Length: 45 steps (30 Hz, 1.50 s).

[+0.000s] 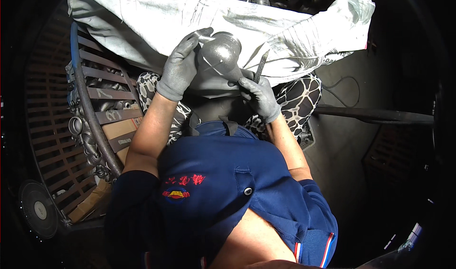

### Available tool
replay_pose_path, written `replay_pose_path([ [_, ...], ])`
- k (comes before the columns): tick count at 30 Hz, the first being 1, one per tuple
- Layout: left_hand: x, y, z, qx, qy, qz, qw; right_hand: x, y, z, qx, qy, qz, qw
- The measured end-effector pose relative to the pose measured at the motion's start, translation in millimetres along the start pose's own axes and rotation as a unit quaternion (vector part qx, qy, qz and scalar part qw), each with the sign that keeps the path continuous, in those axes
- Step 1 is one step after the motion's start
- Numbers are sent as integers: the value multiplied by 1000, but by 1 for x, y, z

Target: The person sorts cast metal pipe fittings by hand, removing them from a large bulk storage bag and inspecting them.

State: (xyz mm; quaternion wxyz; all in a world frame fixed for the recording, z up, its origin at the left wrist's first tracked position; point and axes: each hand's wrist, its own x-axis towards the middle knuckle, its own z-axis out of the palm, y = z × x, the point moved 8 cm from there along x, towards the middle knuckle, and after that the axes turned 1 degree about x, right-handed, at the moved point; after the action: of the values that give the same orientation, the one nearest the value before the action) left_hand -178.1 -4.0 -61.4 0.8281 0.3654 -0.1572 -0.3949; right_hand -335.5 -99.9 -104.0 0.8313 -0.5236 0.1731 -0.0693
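Observation:
In front of me is a grey cast metal fitting (220, 54), bulbous in the body, with a wide round end at the top and a narrower end toward my right hand. My gloved left hand (180, 68) is closed on its left side, the thumb and fingers near the wide end. A thin dark file-like tool (261, 66) sticks up from my gloved right hand (260, 97), whose fingers are wrapped round its lower part. That hand is beside the fitting's narrow end; whether it also grips the fitting is hard to see.
A white woven sack (190, 17) full of similar metal castings (259, 0) stands just beyond my hands. To the left is a rusty metal cage (90, 98) holding more castings and cardboard. A round fan (39, 211) sits at lower left. A dark bar (375, 114) extends at right, near a cable (349, 79).

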Motion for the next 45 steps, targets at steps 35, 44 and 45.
replay_pose_path([
  [35, -3, -8, -29, 239, 119, -48, 962, -8, -48, -18, -179, 137, -74, 971],
  [44, -1, -11, -33, 234, 86, -41, 967, -11, -52, -7, -119, 124, -39, 984],
  [45, 0, -10, -32, 229, 68, -32, 971, -11, -52, -5, -113, 119, -34, 986],
])
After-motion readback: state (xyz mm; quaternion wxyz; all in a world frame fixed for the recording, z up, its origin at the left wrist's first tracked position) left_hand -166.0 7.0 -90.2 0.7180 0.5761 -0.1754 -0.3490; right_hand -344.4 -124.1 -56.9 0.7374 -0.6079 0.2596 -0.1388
